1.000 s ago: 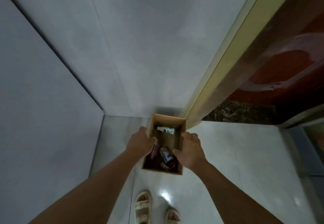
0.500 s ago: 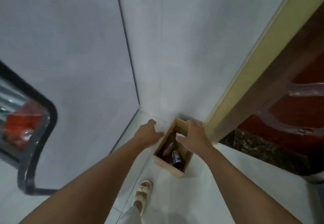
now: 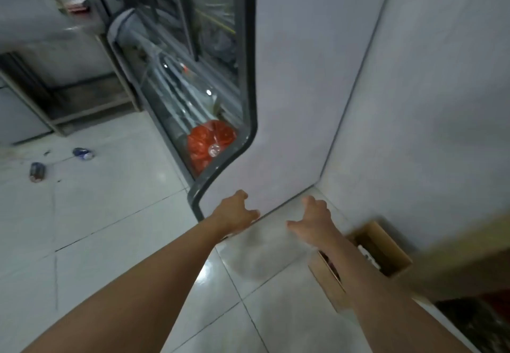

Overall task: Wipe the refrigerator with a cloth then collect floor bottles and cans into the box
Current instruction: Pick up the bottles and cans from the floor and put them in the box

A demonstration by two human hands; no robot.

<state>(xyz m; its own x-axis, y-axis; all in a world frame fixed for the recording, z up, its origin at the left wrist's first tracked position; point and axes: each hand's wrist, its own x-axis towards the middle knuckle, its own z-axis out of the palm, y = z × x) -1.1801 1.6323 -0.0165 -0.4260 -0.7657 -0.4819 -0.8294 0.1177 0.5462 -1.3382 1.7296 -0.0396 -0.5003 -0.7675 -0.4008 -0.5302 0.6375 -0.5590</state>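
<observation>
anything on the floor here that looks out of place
Yes: two cans lie loose on the tiles at far left, a blue one and a dark one, far from the cardboard box by the wall at right.

Both hands are off the box [image 3: 386,245] now. A second ago they were cupped over its two long sides; now the left hand [image 3: 234,212] and the right hand [image 3: 314,223] hang in the air above the bare floor [image 3: 110,214], fingers loosely spread, holding nothing. The box, earlier between the hands, now sits to the right, partly behind the right forearm, its contents mostly hidden. The view swings left: the glass-fronted refrigerator [image 3: 220,90], only an edge half a second back, now fills the far left, and two cans, a blue one [image 3: 83,153] and a dark one [image 3: 37,171], come into sight lying on the floor far left. The sandalled feet are gone from view.
</observation>
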